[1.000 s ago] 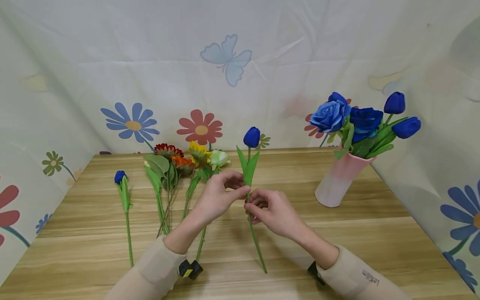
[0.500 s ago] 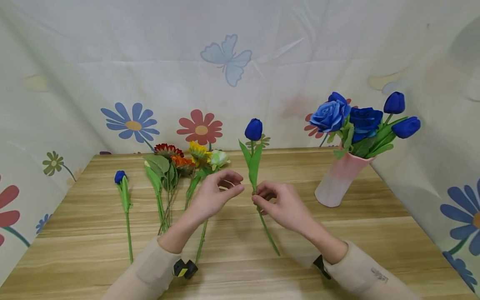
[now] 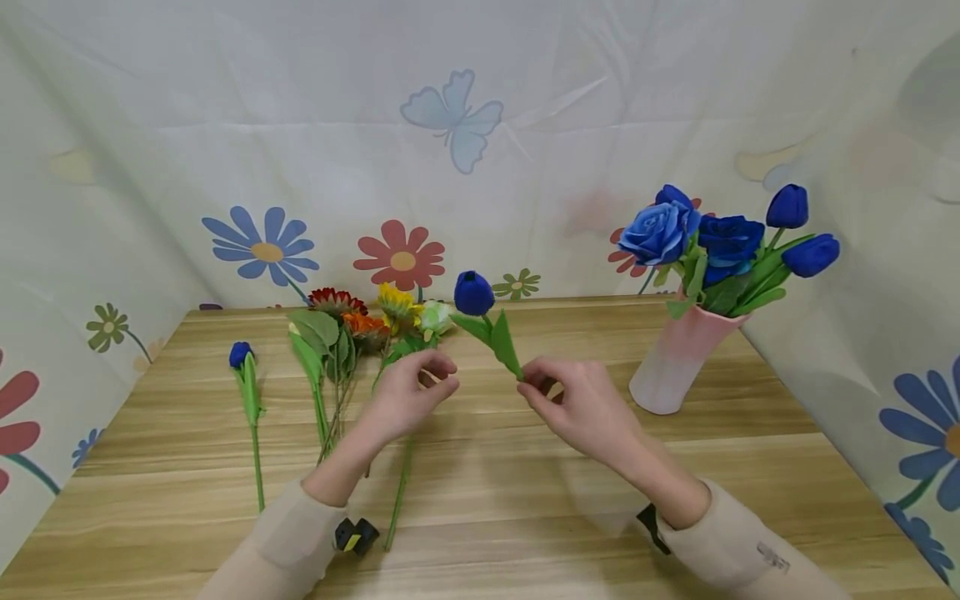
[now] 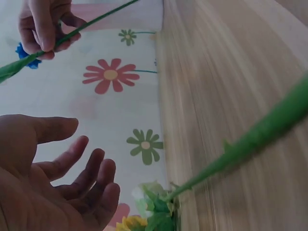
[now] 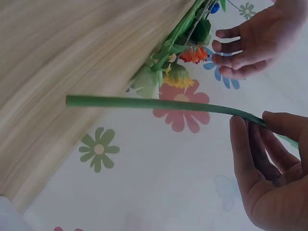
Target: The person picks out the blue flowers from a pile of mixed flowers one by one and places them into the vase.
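A blue artificial tulip [image 3: 474,293] with green leaves is pinched near the base of its leaves by my right hand [image 3: 585,408]. Its bloom leans to the left in the head view. In the right wrist view the bare green stem [image 5: 159,104] runs out from between thumb and fingertips, its cut end over the table. My left hand [image 3: 408,396] holds nothing. Its fingers are relaxed and spread in the left wrist view, apart from the tulip and close over the stems of the flowers lying on the table.
A pink and white vase [image 3: 682,358] with blue roses [image 3: 660,233] and blue tulips stands at the right. Red, orange, yellow and pale green flowers [image 3: 401,307] lie left of centre. Farther left lies another blue tulip [image 3: 251,396]. Patterned cloth walls [image 3: 570,125] border the table [image 3: 525,525].
My left hand has let go of the tulip and drawn back to the left. The right hand has moved slightly right, tipping the tulip so its bloom now leans left and its stem end leaves head view.
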`<state>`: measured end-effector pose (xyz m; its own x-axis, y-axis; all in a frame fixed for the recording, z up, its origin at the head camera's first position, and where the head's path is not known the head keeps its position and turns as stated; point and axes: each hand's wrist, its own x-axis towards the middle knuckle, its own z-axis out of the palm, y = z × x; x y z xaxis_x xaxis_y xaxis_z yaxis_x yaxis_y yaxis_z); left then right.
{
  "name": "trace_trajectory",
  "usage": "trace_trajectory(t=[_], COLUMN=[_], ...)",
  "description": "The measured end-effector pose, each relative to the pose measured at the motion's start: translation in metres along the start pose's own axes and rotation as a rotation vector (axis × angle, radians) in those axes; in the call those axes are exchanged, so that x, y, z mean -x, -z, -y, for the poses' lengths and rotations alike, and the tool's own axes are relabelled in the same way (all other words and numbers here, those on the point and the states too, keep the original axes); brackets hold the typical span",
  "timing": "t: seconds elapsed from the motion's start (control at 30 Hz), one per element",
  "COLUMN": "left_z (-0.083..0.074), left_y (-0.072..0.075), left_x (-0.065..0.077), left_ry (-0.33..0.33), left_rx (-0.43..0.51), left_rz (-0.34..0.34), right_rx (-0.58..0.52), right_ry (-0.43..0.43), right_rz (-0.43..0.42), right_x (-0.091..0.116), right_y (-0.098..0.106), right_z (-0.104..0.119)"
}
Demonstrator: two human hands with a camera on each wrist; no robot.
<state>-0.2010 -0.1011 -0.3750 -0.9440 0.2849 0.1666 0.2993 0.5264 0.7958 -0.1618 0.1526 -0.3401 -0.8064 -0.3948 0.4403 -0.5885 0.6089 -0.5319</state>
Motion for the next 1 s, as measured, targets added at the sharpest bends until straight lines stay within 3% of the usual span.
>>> trace_trajectory(t=[0.17, 0.37, 0.57, 0.77, 1.0], left_z=[0.008, 0.013, 0.019, 0.020, 0.024], left_y=[0.005, 0.012, 0.013, 0.014, 0.017], left_x=[0.001, 0.002, 0.002, 0.002, 0.003], left_ry=[0.018, 0.056, 0.052, 0.084, 0.018], left_rx=[-0.137, -0.279, -0.314, -0.318, -0.372], left_rz=[-0.027, -0.012, 0.005, 0.008, 0.044], right_rx=[0.063, 0.107, 0.169, 0.276, 0.382], right_ry=[0.053, 0.065, 0.073, 0.168, 0.275], right_rz=[-0.036, -0.066, -0.095, -0.171, -0.232], right_x=[0.002, 0.004, 0.006, 0.007, 0.008], right_y=[0.002, 0.004, 0.007, 0.012, 0.017], right_z=[-0.001, -0.005, -0.008, -0.007, -0.004])
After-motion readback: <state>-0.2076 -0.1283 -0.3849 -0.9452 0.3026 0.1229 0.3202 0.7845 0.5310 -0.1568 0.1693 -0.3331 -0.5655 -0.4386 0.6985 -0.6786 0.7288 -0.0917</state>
